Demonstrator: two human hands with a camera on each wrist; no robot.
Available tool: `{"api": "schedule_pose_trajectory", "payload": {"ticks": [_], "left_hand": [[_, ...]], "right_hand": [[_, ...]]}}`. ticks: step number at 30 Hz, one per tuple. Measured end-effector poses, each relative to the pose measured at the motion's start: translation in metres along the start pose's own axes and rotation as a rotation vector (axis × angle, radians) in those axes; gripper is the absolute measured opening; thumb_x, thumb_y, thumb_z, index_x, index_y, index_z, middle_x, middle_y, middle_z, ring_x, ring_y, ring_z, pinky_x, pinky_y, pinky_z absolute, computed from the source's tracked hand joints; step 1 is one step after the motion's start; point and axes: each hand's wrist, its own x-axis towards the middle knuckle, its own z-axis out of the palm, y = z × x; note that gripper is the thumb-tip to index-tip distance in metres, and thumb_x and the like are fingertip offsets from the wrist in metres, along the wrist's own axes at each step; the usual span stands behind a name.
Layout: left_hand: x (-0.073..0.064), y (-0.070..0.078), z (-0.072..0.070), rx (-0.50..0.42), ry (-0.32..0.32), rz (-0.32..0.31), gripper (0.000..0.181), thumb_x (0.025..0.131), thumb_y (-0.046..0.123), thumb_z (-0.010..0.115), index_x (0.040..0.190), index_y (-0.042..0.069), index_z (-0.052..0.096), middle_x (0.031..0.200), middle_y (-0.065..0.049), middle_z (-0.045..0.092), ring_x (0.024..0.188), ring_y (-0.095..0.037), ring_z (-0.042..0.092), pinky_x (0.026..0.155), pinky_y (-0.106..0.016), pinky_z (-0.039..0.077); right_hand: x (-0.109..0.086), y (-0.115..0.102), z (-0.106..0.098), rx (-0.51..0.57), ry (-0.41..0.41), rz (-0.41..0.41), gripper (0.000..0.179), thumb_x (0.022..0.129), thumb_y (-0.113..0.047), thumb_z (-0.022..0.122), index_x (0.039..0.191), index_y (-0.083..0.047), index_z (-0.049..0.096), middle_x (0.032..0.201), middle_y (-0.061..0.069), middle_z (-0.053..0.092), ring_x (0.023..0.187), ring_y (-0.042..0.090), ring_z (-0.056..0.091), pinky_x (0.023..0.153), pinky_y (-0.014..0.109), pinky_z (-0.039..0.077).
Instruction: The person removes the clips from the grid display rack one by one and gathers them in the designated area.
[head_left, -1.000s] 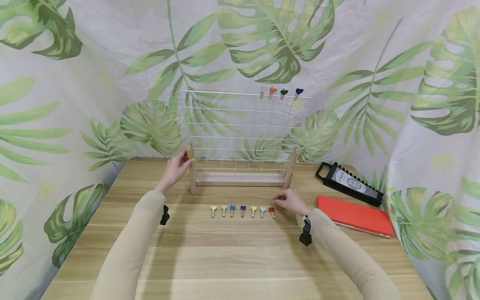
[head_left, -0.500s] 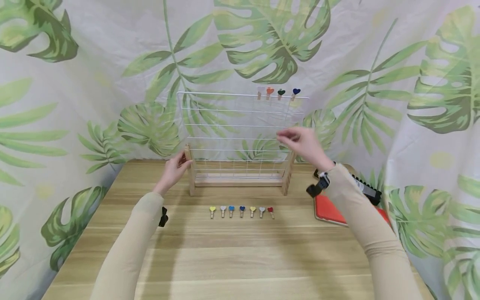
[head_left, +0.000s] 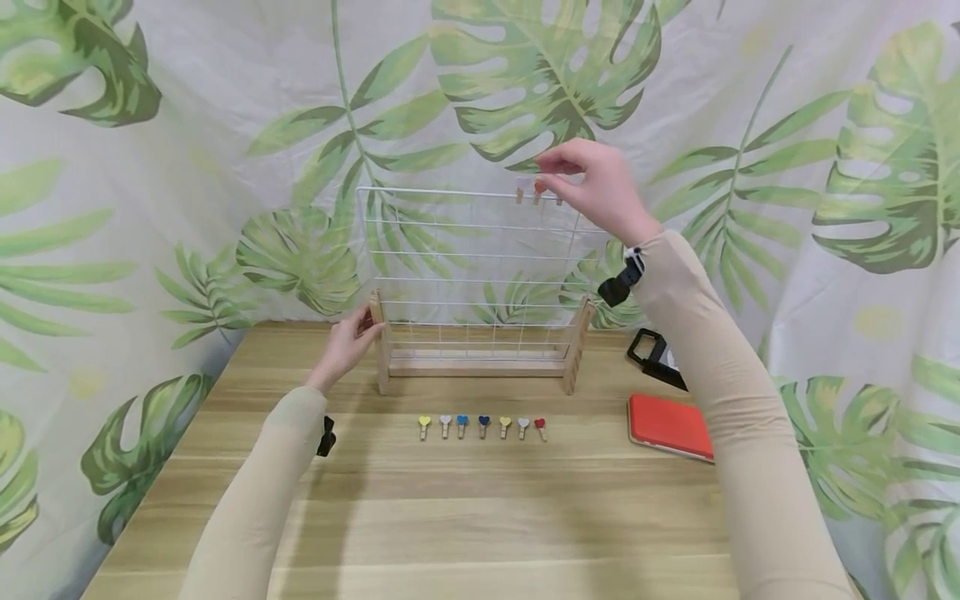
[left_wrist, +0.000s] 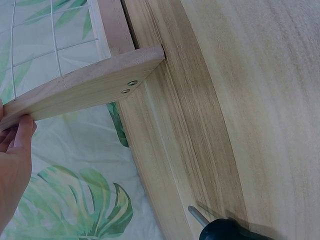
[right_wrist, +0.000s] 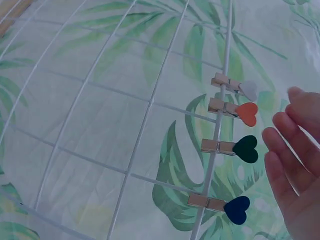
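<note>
My left hand (head_left: pixel 347 342) pinches the wooden side post (head_left: pixel 381 350) of a white wire grid rack (head_left: pixel 480 252); its thumb and fingers lie on the post in the left wrist view. At the rack's top right, my right hand (head_left: pixel 603 187) is raised with fingers loosely bent and nothing seen in them. Heart-topped wooden clothespins grip the top wire: white (right_wrist: pixel 248 90), orange (right_wrist: pixel 246 114), green (right_wrist: pixel 246 149) and dark blue (right_wrist: pixel 237 210). The right fingertips (right_wrist: pixel 270 135) are just beside the hearts, apart from them. In the head view this hand hides some clothespins.
On the wooden table (head_left: pixel 450 517), several heart clothespins (head_left: pixel 483 427) lie in a row before the rack. To the right lie a red case (head_left: pixel 669 423) and a black-handled holder (head_left: pixel 651 358), partly behind my sleeve. A dark handle (left_wrist: pixel 227 229) with a metal shaft shows in the left wrist view.
My right hand has risen from beside the red clothespin on the table to the rack's top wire. My left hand stays on the post, and the table row looks the same.
</note>
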Motion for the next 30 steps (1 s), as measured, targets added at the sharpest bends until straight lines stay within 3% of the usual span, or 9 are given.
{"api": "schedule_pose_trajectory", "payload": {"ticks": [6, 15, 30], "left_hand": [[-0.002, 0.001, 0.000, -0.007, 0.006, -0.007, 0.048, 0.104, 0.021, 0.053, 0.142, -0.006, 0.043, 0.137, -0.033, 0.054, 0.130, -0.045, 0.052, 0.108, -0.052, 0.049], [-0.001, 0.002, 0.002, -0.012, 0.019, 0.011, 0.043, 0.103, 0.016, 0.054, 0.139, -0.005, 0.047, 0.135, -0.031, 0.056, 0.129, -0.044, 0.054, 0.106, -0.050, 0.051], [0.002, -0.001, 0.003, -0.001, 0.014, -0.019, 0.051, 0.103, 0.021, 0.053, 0.145, -0.006, 0.042, 0.140, -0.032, 0.052, 0.132, -0.044, 0.052, 0.110, -0.050, 0.048]], "right_hand": [[0.020, 0.003, 0.009, -0.060, -0.086, -0.037, 0.024, 0.092, -0.019, 0.072, 0.113, -0.006, 0.074, 0.113, 0.012, 0.074, 0.106, 0.023, 0.069, 0.100, 0.034, 0.055], [0.026, 0.002, 0.014, -0.065, -0.148, 0.015, 0.020, 0.094, -0.017, 0.069, 0.109, -0.005, 0.075, 0.108, 0.013, 0.075, 0.100, 0.023, 0.070, 0.097, 0.036, 0.055], [0.028, -0.002, 0.018, -0.132, -0.103, 0.003, 0.016, 0.094, -0.016, 0.069, 0.099, -0.003, 0.078, 0.096, 0.015, 0.077, 0.089, 0.025, 0.071, 0.089, 0.038, 0.057]]}}
